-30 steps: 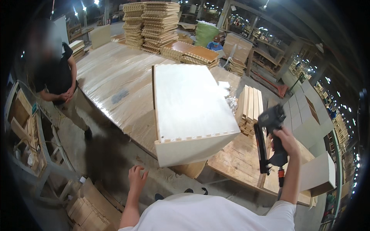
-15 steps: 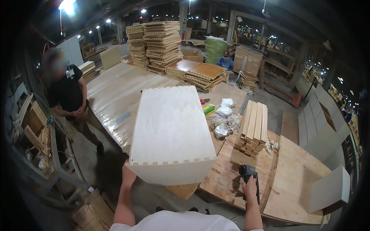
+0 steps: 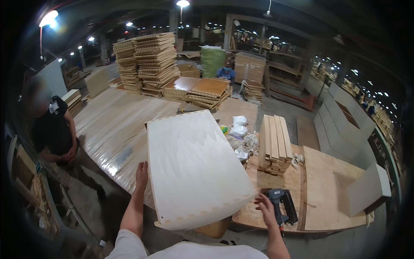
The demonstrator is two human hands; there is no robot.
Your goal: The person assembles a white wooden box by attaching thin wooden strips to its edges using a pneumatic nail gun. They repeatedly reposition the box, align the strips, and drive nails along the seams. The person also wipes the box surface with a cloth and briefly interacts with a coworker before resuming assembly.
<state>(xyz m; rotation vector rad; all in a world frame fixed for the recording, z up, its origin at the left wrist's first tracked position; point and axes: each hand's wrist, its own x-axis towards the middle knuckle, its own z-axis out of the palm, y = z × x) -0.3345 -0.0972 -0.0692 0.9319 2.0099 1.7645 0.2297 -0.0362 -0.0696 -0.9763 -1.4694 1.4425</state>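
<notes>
A large pale wooden box (image 3: 194, 166) with finger-jointed edges lies before me at the bench, its broad face up and turned slightly. My left hand (image 3: 142, 172) is up against its left side, the fingers partly hidden at the edge. Close to the box's near right corner is my right hand (image 3: 265, 206), open, its fingers apart and nothing in them. Just right of that hand, a dark pneumatic nail gun (image 3: 279, 203) rests on the plywood bench top (image 3: 250, 212), with a red fitting at its lower end.
Wooden strips (image 3: 276, 142) are stacked behind the nail gun. White plastic bags (image 3: 239, 129) lie beyond the box. Tall stacks of jointed panels (image 3: 155, 62) stand at the back. A person (image 3: 56, 125) stands at left; another person (image 3: 226, 73) is far back. A white panel piece (image 3: 368, 190) stands at right.
My right hand has let go of the nail gun, now lying on the bench, and moved toward the box. The box has turned, and my left hand has shifted farther up its left side.
</notes>
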